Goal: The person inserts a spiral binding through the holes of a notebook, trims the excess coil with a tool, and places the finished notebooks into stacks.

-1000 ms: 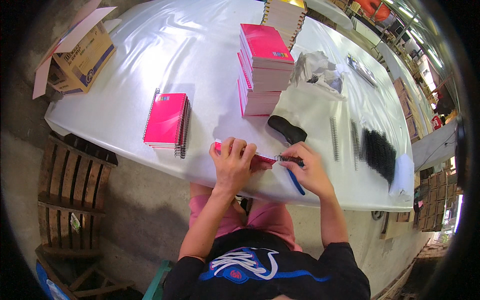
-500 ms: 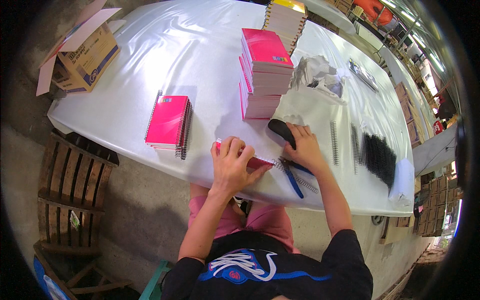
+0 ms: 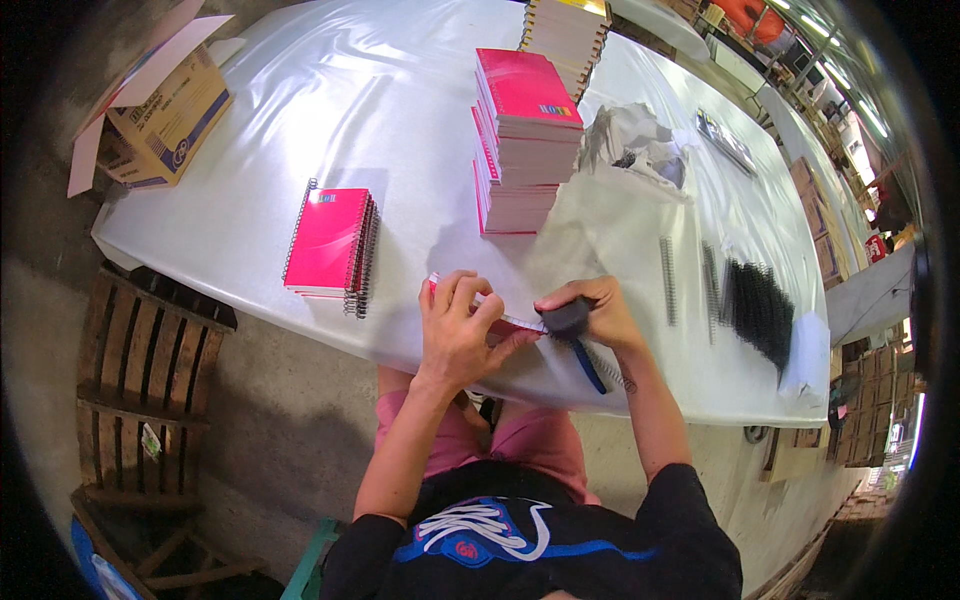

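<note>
Red notebook (image 3: 522,326): one, near the table's near edge, held in the left hand (image 3: 458,320). I have that hand mostly closed, fingers bent over the notebook, thumb stretched toward its right end.

Right hand (image 3: 606,315): one, closed around a black tool (image 3: 567,320).

Change logged: half a second ago the tool lay on the table with this hand reaching over it; now it is up, its blunt head against or just above the notebook's right end. I cannot tell from my end whether they touch. For the work, I judge this puts attention on the spot where the coil (image 3: 612,369) meets the notebook.

Obstructions: the tool's head hides that spot from me; blue-handled pliers (image 3: 592,372) lie right under the tool, beside the coil, and could snag.

Around, on the white table (image 3: 420,110):
- Coiled notebooks (image 3: 328,240), a low stack, left.
- Red books (image 3: 525,85), a tall uneven stack, far side of the hands, clear of them.
- Yellow-topped books (image 3: 565,45), beyond that.
- Crumpled paper (image 3: 632,145), far right.
- Loose coils (image 3: 668,282) and a dark coil heap (image 3: 760,310), right.
- Carton (image 3: 175,120), flaps open, far left.
</note>
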A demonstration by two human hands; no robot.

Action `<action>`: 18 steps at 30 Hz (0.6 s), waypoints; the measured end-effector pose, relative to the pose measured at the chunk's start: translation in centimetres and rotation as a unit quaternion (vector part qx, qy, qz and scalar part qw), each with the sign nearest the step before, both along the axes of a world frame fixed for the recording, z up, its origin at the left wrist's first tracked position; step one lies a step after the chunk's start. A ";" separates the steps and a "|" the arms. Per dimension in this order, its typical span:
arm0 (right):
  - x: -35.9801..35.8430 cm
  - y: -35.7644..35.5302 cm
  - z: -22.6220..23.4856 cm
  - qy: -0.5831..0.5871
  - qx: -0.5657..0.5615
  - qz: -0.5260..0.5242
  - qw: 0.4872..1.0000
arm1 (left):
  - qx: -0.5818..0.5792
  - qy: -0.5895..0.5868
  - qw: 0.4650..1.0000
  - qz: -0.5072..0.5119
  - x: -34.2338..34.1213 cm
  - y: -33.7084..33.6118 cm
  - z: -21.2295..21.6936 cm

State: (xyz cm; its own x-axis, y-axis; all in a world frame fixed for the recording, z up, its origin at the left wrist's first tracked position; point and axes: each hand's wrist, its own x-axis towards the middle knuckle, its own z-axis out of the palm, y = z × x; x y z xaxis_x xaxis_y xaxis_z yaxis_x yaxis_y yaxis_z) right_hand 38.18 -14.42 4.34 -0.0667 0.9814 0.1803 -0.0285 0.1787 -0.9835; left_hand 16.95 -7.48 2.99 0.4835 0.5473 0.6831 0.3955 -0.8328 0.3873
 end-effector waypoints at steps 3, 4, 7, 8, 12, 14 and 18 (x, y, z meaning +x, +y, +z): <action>-0.2 0.5 0.7 -0.150 -0.011 -0.004 0.989 | 0.007 0.007 1.000 0.000 0.0 0.5 -0.2; -0.4 0.6 0.8 -0.222 -0.024 -0.006 0.975 | 0.010 0.010 1.000 0.000 0.0 0.6 -0.4; 0.1 0.6 0.4 -0.159 0.018 -0.042 0.986 | 0.000 -0.001 1.000 -0.008 0.0 0.4 -0.7; 0.1 0.6 0.7 -0.169 0.061 -0.045 0.983 | 0.001 0.000 1.000 -0.014 0.0 0.7 -0.6; -1.0 1.1 1.0 -0.282 -0.094 -0.087 0.951 | -0.023 -0.012 0.999 -0.036 -0.2 0.7 -0.3; -0.9 1.6 1.3 -0.110 -0.062 -0.070 0.990 | -0.037 -0.041 0.998 -0.037 0.2 1.2 -0.1; -1.7 1.6 1.2 -0.296 0.007 -0.055 0.953 | -0.085 -0.078 0.993 -0.029 0.1 1.5 0.0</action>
